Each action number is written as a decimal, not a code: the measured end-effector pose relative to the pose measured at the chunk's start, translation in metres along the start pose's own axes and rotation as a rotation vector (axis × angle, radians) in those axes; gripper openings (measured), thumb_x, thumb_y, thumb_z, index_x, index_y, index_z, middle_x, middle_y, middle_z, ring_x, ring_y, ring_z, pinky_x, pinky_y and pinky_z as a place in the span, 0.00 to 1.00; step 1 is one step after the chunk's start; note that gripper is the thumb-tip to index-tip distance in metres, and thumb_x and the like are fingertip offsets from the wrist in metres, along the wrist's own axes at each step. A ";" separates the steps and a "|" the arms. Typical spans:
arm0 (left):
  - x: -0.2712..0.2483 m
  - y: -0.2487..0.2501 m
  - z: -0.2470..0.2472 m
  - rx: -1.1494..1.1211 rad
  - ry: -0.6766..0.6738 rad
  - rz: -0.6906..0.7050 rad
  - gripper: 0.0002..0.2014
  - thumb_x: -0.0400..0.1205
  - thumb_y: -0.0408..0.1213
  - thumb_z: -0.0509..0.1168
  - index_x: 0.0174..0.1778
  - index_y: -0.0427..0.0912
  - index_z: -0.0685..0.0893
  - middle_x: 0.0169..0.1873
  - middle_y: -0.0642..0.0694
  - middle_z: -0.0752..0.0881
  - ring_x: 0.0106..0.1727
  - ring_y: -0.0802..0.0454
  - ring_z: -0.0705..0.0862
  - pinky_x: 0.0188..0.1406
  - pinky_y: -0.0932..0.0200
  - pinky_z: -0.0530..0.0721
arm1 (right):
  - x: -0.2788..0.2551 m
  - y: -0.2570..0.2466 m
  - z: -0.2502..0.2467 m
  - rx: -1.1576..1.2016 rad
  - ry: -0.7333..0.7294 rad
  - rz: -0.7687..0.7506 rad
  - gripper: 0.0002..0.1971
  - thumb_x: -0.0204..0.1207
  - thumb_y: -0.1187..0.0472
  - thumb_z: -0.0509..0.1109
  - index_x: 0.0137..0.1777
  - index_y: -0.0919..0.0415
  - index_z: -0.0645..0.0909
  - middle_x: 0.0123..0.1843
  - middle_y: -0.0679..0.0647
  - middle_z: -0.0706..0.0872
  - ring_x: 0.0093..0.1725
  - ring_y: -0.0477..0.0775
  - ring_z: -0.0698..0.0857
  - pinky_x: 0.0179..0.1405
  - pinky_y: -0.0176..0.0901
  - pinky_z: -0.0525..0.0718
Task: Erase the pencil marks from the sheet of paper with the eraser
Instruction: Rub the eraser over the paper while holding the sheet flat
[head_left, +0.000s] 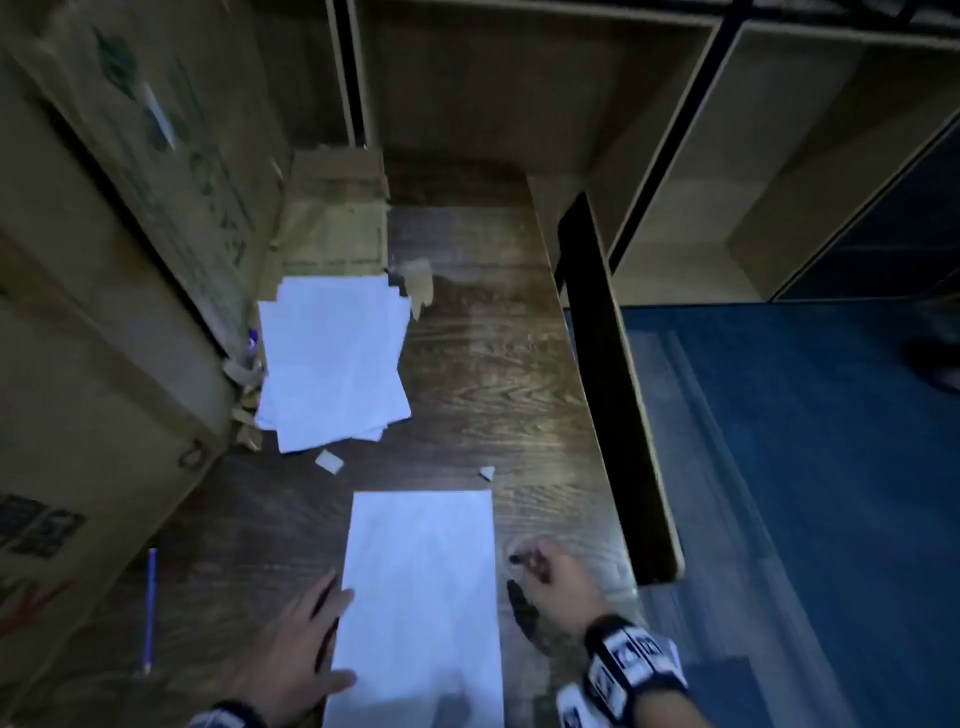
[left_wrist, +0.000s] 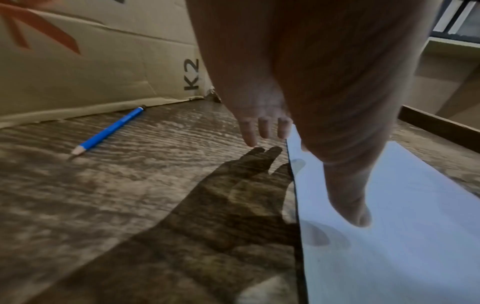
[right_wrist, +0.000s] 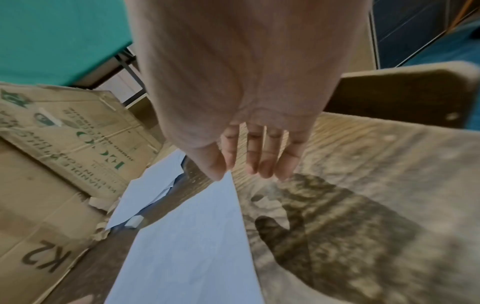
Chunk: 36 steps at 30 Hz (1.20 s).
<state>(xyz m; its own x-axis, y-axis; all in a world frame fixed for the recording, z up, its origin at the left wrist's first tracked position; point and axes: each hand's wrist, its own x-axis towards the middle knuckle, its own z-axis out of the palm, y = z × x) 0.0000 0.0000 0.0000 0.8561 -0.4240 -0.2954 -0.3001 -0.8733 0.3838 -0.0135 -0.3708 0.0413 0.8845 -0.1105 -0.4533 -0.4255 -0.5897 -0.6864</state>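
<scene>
- White sheet (head_left: 421, 597) lies flat on a dark wood-grain counter (head_left: 493, 374), its long edges running away from the person; any pencil marks on it are too faint to make out.
- The left hand (head_left: 298, 649) lies with fingers straight at the sheet's left edge, the thumb reaching over the paper; its grip is apart and holds nothing.
- The right hand (head_left: 556, 577) hovers over bare wood just right of the sheet, fingers loose and a little spread; its grip is apart and empty too.
- The eraser (head_left: 329, 461), a small white block, sits beyond the sheet's far left corner, just in front of a loose stack of paper (head_left: 332, 364) and well apart from both hands.
- A blue pencil (head_left: 149, 610) lies to the left, along a cardboard box (head_left: 78, 364).
- The step in hand is probably fetching the eraser, since neither hand has it.
- To do it well: reach the right hand across the sheet's far end, pinch the eraser by its short sides and leave a working face free.
- Keep the left palm pressing the sheet flat so that it does not slide or crease.
- Rub in short strokes away from the holding hand, since thin paper buckles easily.
</scene>
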 end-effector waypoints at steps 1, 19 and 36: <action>0.008 0.001 0.000 -0.067 -0.066 0.027 0.58 0.61 0.77 0.70 0.86 0.52 0.65 0.87 0.53 0.52 0.85 0.47 0.61 0.74 0.57 0.66 | 0.016 0.000 0.006 0.017 0.010 -0.030 0.10 0.76 0.59 0.70 0.55 0.48 0.84 0.47 0.49 0.87 0.46 0.48 0.86 0.53 0.47 0.85; 0.014 0.008 0.023 0.007 -0.109 -0.009 0.61 0.63 0.65 0.80 0.89 0.56 0.54 0.87 0.53 0.43 0.87 0.49 0.44 0.76 0.52 0.59 | 0.151 -0.038 0.013 -0.358 0.082 -0.215 0.13 0.85 0.66 0.65 0.66 0.67 0.84 0.67 0.62 0.79 0.61 0.65 0.83 0.57 0.45 0.79; 0.074 0.012 -0.014 0.063 -0.162 0.024 0.60 0.66 0.71 0.73 0.89 0.54 0.50 0.83 0.53 0.56 0.83 0.51 0.55 0.78 0.48 0.65 | 0.062 -0.026 0.057 -0.467 -0.157 -0.344 0.12 0.81 0.56 0.67 0.62 0.48 0.85 0.55 0.48 0.81 0.63 0.53 0.75 0.62 0.38 0.71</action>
<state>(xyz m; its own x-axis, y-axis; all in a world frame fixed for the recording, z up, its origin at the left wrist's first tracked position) 0.0660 -0.0384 -0.0053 0.7706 -0.4738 -0.4263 -0.3498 -0.8735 0.3386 0.0414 -0.3170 -0.0012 0.9027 0.2476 -0.3518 0.0412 -0.8638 -0.5022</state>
